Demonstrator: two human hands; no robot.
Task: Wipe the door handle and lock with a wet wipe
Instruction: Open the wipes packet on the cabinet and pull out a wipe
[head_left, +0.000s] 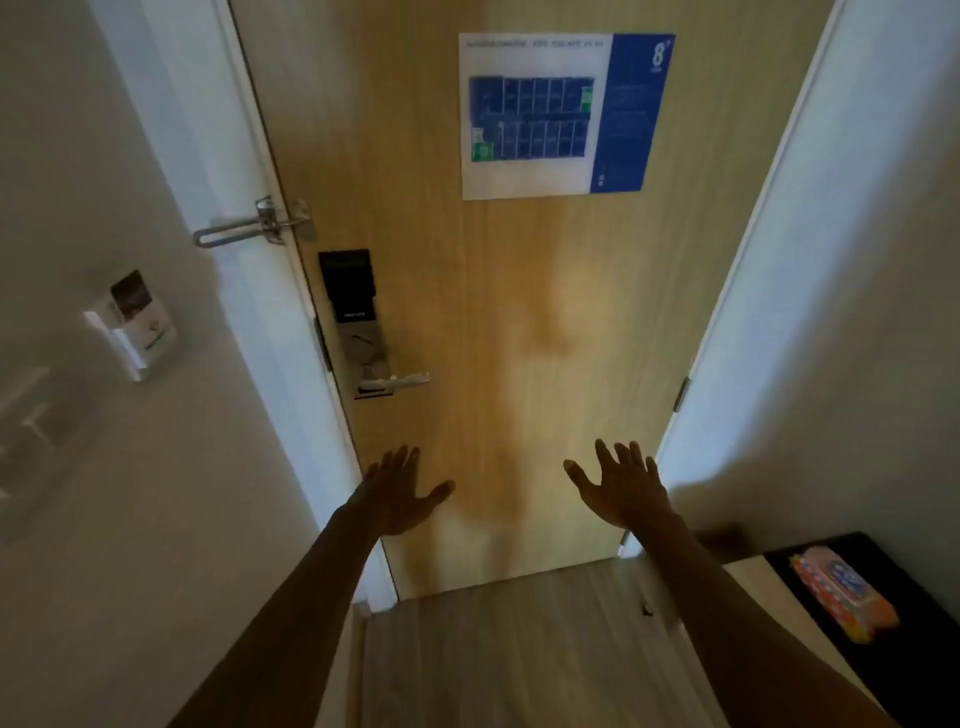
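**Well, nothing picked up yet**

The left hand (400, 493) and right hand (623, 483) hang spread, holding nothing (palms toward the wooden door (519, 312)). There is plank floor (493, 649) below. The door handle (397, 383) sits above the left hand, with the lock (353, 301) over it. The wet wipe pack (844, 597) lies well right of the right hand, on a black top (831, 551).
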